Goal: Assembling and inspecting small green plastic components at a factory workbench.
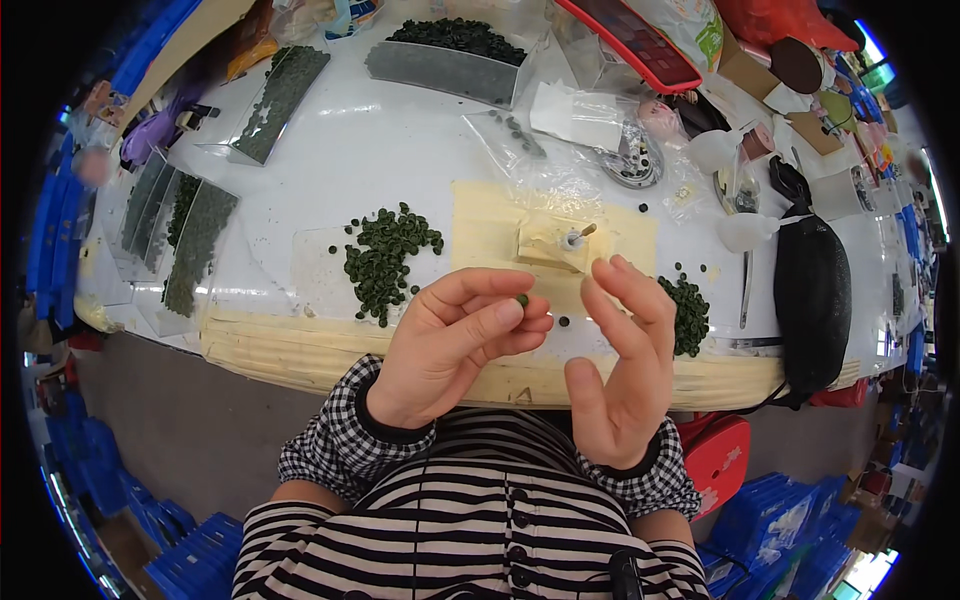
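Note:
Between the thumb and fingertips of my left hand (445, 345) is a small dark green disc (522, 300). My right hand (635, 375) is raised beside it with its fingers apart, and nothing shows in its grasp. Just beyond both hands, a pale yellow block (537, 246) with a small upright pin stands on a yellow sheet (478, 215). A heap of green discs (385, 260) lies to the left of the block. Another pile (690, 318) sits to the right of my right hand. A single dark disc (564, 321) rests on the table between my hands.
Clear bins of green discs stand at the back (445, 72) and left (200, 245). A black mesh bag (812, 300) lies at the right edge, with tweezers (746, 288) beside it. A red-framed device (635, 42) stands at the back. A padded strip (300, 350) lines the front edge.

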`<state>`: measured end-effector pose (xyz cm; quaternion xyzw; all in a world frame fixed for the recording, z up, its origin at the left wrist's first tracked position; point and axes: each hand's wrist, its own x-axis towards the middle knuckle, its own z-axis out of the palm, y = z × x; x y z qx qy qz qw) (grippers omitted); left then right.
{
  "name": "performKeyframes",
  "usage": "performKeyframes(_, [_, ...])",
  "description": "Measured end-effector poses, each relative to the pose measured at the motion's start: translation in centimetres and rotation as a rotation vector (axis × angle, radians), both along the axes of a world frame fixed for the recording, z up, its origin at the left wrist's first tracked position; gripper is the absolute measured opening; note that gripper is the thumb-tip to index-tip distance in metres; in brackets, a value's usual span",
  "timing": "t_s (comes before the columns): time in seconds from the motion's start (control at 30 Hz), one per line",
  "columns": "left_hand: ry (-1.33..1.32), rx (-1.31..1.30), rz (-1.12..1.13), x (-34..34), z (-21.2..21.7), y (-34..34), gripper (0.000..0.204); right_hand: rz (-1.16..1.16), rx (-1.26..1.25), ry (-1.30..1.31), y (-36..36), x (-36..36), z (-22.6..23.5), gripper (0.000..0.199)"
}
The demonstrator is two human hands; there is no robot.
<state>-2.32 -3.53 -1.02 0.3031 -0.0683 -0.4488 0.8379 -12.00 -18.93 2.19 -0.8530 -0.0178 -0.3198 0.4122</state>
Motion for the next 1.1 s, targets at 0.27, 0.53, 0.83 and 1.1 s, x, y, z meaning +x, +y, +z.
performKeyframes(0.27, [0.000, -0.034, -0.031, 0.1, -0.6, -0.3, 0.021, -0.128, -0.138, 0.013, 0.0, 0.0, -0.5, 0.029])
performKeyframes(0.53, [-0.083, 0.080, -0.007, 0.0, 0.0, -0.5, 0.015, -0.150, -0.245, -0.020, 0.1, 0.9, -0.6, 0.030])
performKeyframes(0.83, [-0.284, 0.139, -0.006, -0.1, -0.6, -0.6, 0.017, -0.121, -0.201, -0.004, 0.0, 1.5, -0.8, 0.017])
performKeyframes(1.1, [-0.408, 0.222, 0.082, -0.6, 0.5, -1.0, 0.019, -0.114, -0.155, 0.017, -0.3, 1.6, -1.1, 0.014])
